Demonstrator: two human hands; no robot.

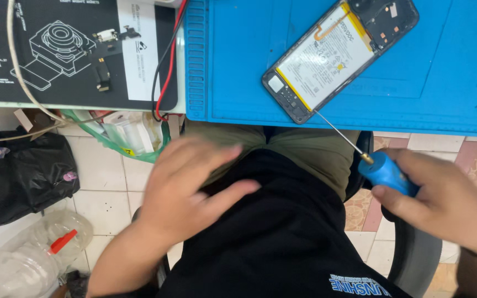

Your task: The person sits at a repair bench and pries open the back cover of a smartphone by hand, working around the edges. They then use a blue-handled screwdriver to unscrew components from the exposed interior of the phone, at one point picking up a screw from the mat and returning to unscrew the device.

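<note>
At the far left, a black bag [20, 176] sits on the tiled floor [106, 182], with a clear plastic container [28, 256] with a red tab just below it. Above them, a black mat [73, 49] printed with white line drawings covers the bench corner, and a few small dark parts [103, 74] lie on it. A pale cord [15, 60] crosses the mat, and 2 wires, 1 red and 1 black [165, 66], run down its right edge. A green plastic bag [133, 135] hangs under the bench edge.

The person's left hand [186, 193] is blurred, its fingers spread loose and holding nothing, lying on the lap over the black shirt [271, 237] and olive trousers [305, 149].

Further right, a blue work mat [437, 83] carries an opened phone [338, 52], back cover off, its white battery [327, 58] exposed; it lies diagonally near the mat's front edge.

The right hand [448, 207] has its fingers curled around the blue handle of a screwdriver [385, 172]. The thin metal shaft slants up and left, and its tip meets the phone's lower corner at the mat's edge. A dark band circles the right wrist.
</note>
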